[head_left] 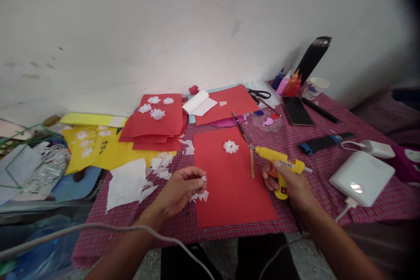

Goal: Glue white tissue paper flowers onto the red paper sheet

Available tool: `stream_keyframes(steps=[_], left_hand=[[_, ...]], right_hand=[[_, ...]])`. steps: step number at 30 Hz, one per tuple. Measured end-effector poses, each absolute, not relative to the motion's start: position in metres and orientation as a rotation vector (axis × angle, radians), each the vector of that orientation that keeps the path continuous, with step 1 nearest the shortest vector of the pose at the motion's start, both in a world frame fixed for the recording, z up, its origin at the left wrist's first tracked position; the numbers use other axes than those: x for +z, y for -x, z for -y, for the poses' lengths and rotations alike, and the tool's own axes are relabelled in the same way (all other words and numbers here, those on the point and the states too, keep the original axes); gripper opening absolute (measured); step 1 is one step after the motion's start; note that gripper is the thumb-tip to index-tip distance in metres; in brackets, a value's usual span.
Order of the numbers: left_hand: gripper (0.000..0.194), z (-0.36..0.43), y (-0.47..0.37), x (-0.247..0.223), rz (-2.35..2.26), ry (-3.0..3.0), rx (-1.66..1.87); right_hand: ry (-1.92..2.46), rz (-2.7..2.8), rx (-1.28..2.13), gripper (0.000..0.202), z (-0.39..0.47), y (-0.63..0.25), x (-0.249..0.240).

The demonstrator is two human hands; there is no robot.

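Note:
My right hand (288, 179) is wrapped round a yellow hot glue gun (272, 154), its nozzle pointing left over the edge of a red paper sheet (226, 179). On that sheet lies a white paper flower (231, 147). Over the sheet's left edge, my left hand (187, 188) pinches a small piece of white paper (204, 179) between thumb and fingers. Just under those fingers lie several white paper scraps (201, 196). A wooden stick (252, 162) and a thin brush (240, 127) rest near the nozzle.
Red cards with white flowers (157, 114) are stacked at back left. Torn white paper (126, 183) lies left, beside yellow painted paper (98, 148). Scissors (259, 95), a phone (297, 110), paint bottles (288, 82) and a white charger (361, 177) are on the right. A cable (144, 227) crosses the foreground.

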State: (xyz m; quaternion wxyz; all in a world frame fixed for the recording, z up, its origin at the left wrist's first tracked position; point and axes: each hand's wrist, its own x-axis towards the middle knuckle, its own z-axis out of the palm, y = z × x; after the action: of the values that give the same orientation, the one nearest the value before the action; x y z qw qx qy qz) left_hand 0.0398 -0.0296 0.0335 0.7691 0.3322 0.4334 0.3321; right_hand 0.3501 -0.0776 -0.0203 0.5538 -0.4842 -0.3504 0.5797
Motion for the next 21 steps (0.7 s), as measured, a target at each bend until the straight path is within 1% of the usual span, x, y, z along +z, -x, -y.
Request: stream_keyframes(steps=[6, 8, 12, 16, 21], left_hand=[[0.029, 0.030, -0.046, 0.033, -0.976, -0.698, 0.703], [0.030, 0.030, -0.051, 0.034, -0.985, -0.694, 0.692], [0.031, 0.032, -0.072, 0.036, -0.970, -0.744, 0.656], [0.030, 0.038, -0.101, 0.036, -0.910, -0.791, 0.622], [0.026, 0.049, -0.131, 0.033, -0.885, -0.845, 0.603]], right_hand=[[1.199, 0.872, 1.378, 0.041, 0.079, -0.351, -0.020], [1.184, 0.881, 1.369, 0.037, 0.080, -0.349, -0.018], [1.151, 0.811, 1.352, 0.019, 0.086, -0.342, -0.005], [1.124, 0.673, 1.364, 0.027, 0.100, -0.325, 0.010], [1.207, 0.640, 1.355, 0.027, 0.116, -0.302, 0.012]])
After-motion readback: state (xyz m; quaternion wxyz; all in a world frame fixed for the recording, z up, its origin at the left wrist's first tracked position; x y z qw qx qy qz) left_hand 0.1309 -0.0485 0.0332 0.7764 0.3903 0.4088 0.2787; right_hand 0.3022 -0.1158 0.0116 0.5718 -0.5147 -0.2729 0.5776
